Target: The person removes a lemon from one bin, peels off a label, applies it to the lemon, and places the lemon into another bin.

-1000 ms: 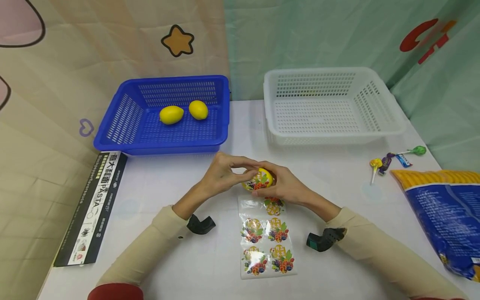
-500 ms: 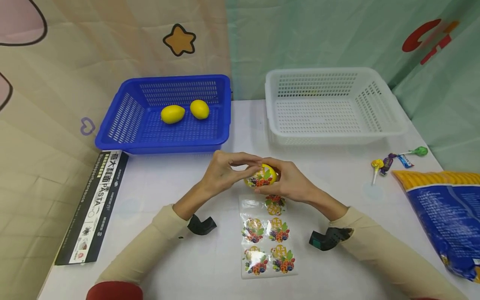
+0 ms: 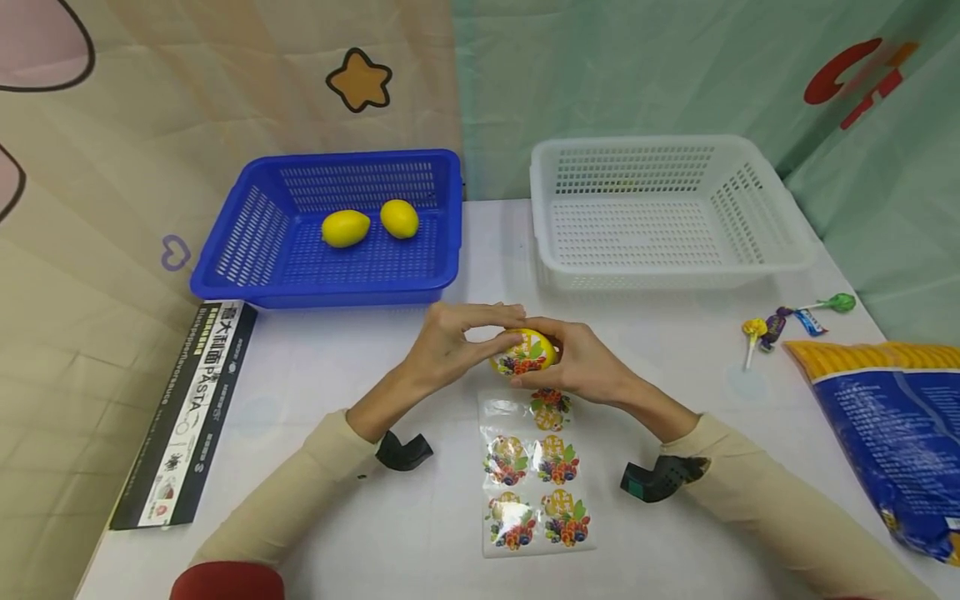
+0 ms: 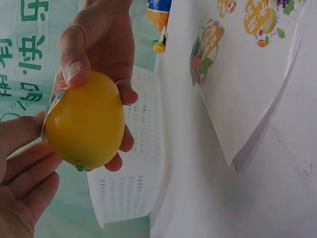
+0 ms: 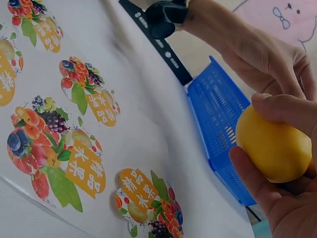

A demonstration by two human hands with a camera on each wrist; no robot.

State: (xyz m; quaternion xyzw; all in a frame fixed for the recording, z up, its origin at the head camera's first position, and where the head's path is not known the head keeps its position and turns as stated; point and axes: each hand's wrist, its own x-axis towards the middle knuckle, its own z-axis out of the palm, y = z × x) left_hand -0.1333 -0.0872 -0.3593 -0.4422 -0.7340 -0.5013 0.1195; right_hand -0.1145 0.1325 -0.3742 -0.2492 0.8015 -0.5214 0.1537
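My right hand [image 3: 588, 362] grips a yellow lemon [image 4: 89, 121] over the middle of the table, thumb on one side and fingers round the other. A fruit-print sticker [image 3: 522, 357] lies against the lemon's near side. My left hand [image 3: 448, 343] reaches in from the left, its thumb pressing the sticker and its other fingers extended along the lemon's top. Below both hands lies a sticker sheet [image 3: 531, 487] with several fruit stickers on it. At the sheet's top right, one sticker [image 5: 151, 203] stands partly lifted from the backing.
A blue basket [image 3: 322, 298] with two lemons [image 3: 345, 228] stands at back left, a white basket [image 3: 660, 271] at back right. A black pasta box [image 3: 183, 417] lies at left. On the right are lollipops [image 3: 753, 329], small wrapped candies [image 3: 772, 329] and a blue-and-yellow bag [image 3: 892, 433].
Both hands and the lemon have shifted slightly up and right since a second ago. Over the last half second they have barely moved, with the left thumb still on the sticker.
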